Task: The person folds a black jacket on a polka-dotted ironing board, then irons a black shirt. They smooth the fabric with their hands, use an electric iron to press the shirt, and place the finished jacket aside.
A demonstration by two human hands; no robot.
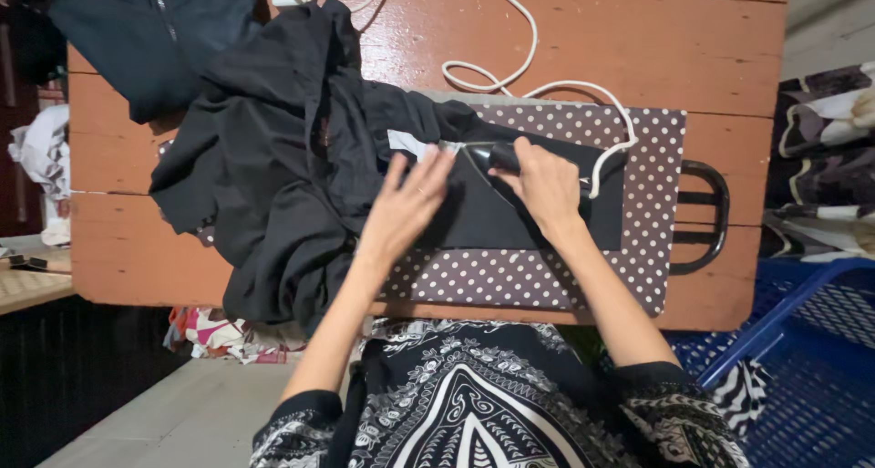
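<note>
Right hand (545, 187) grips the handle of a dark iron (492, 158), whose tip points left along the pad's long axis. Left hand (408, 204) lies flat and open on the black garment (292, 158), fingers spread, pinning the cloth just beside the iron's tip. One flat stretch of cloth lies smooth on the dotted ironing pad (652, 204); the bulk is bunched at the left, unpressed. A white cord (510, 40) loops across the wooden table (638, 30).
</note>
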